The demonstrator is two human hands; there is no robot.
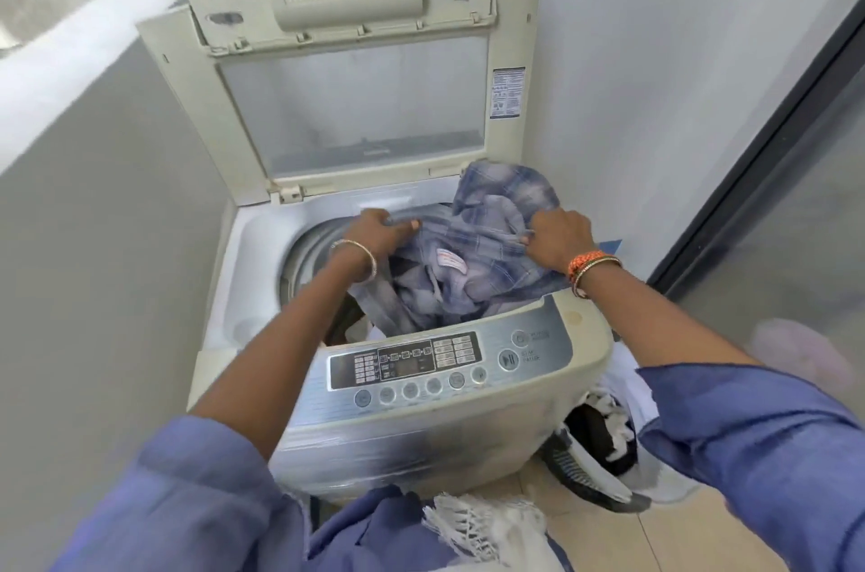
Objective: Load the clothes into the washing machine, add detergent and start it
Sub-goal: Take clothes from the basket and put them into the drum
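Shirt (487, 243) is gripped at both ends: left hand (379, 229) and right hand (559, 239) are each clenched on the fabric. Shirt is held over the open drum of the washer (421, 431), partly inside. Lid (355, 103) is raised. Basket (590, 459) is seen beside the washer.

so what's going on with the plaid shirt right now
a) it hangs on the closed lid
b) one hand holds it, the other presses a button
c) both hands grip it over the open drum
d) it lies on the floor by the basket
c: the left hand and right hand both grip the plaid shirt above the washing machine, whose lid stands raised.
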